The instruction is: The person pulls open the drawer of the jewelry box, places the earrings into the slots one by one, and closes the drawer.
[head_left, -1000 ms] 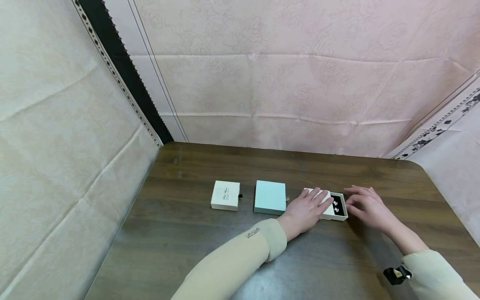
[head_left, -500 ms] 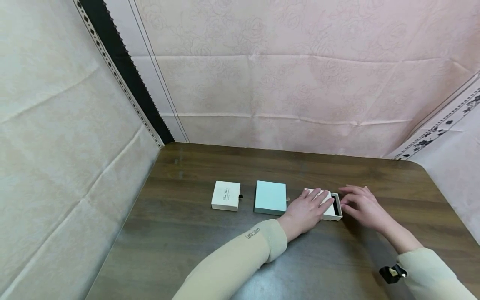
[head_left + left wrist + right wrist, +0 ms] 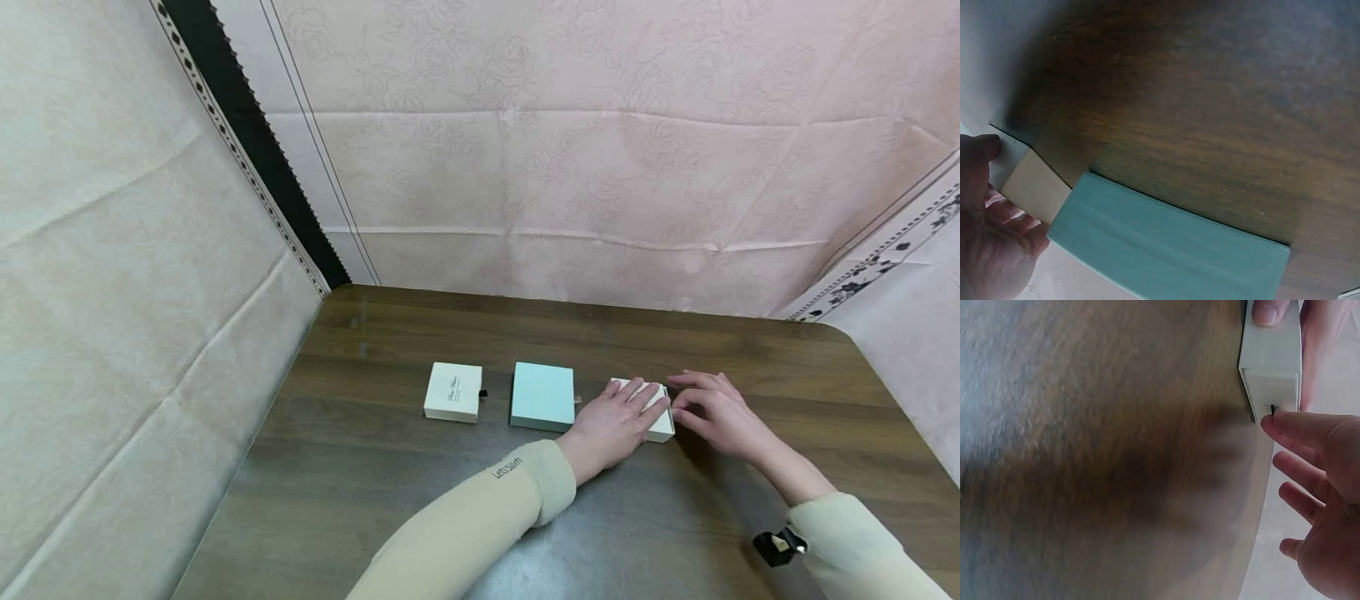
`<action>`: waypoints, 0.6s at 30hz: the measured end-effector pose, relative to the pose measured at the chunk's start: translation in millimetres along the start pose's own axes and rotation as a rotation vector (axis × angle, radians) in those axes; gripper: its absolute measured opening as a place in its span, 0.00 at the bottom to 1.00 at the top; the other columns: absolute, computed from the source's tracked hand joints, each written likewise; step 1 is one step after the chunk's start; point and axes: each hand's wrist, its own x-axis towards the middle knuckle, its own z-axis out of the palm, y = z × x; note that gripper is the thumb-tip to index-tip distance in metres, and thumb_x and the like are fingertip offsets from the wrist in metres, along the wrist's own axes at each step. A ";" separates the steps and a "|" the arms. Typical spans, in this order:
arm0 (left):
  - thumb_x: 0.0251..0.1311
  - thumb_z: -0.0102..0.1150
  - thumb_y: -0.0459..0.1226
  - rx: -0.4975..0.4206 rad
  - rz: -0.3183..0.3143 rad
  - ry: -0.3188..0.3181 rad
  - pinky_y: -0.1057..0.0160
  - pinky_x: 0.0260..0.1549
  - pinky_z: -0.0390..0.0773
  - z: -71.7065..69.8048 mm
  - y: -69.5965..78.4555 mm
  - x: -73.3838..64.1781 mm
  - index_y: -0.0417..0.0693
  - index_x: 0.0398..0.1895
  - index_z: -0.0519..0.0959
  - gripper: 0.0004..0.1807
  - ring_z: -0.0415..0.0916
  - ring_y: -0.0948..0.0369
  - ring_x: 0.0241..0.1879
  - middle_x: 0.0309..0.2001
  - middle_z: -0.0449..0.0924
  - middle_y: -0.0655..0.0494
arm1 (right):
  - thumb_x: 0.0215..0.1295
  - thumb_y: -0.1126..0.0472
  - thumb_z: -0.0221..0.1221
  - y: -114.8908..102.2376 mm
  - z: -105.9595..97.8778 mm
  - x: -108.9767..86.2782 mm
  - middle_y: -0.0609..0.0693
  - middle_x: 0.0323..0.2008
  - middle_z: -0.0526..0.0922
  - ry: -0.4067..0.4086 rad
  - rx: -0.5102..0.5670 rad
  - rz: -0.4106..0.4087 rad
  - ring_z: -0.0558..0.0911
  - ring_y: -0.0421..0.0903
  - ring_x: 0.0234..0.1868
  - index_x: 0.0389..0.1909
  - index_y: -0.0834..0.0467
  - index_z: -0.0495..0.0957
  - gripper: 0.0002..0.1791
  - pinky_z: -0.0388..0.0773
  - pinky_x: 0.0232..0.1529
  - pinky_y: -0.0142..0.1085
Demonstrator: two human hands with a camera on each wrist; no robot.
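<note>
A small white drawer-style jewelry box (image 3: 660, 429) lies on the table under my left hand (image 3: 609, 427). That hand grips the sleeve, its thumb on the near side and its fingers across the top and far side, as the right wrist view shows. The inner tray's end (image 3: 1269, 387) sits nearly level with the sleeve's end. At this end my right hand (image 3: 718, 417) pinches a short black pull tab (image 3: 1274, 410) between thumb and forefinger, the other fingers held loosely apart. Whatever lies in the tray is hidden.
A light teal box (image 3: 542, 396) stands just left of the white box, close by my left wrist. Further left lies another white box (image 3: 453, 390) with printed script and a black tab. Fabric walls (image 3: 570, 183) border the wooden table (image 3: 360, 500).
My right hand has moved left, and the tray, with small pale pieces on black lining, has slid into the sleeve. The left hand has stayed on the sleeve.
</note>
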 end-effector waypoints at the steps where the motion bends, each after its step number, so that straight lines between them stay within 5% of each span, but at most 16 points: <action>1: 0.84 0.42 0.58 -0.001 -0.001 -0.007 0.62 0.78 0.60 -0.3 0.1 -0.2 0.66 0.88 0.51 0.35 0.51 0.63 0.84 0.86 0.50 0.64 | 0.62 0.72 0.72 -0.4 0.8 0.4 0.69 0.58 0.83 0.000 0.002 -0.003 0.72 0.76 0.66 0.29 0.51 0.84 0.12 0.55 0.65 0.83; 18: 0.83 0.44 0.59 -0.062 -0.008 -0.038 0.62 0.79 0.59 -4.7 -2.8 -1.4 0.66 0.88 0.53 0.36 0.51 0.63 0.84 0.86 0.51 0.64 | 0.57 0.68 0.76 -1.8 3.2 -0.4 0.65 0.55 0.86 0.048 -0.057 -0.042 0.76 0.73 0.64 0.30 0.48 0.84 0.12 0.60 0.62 0.82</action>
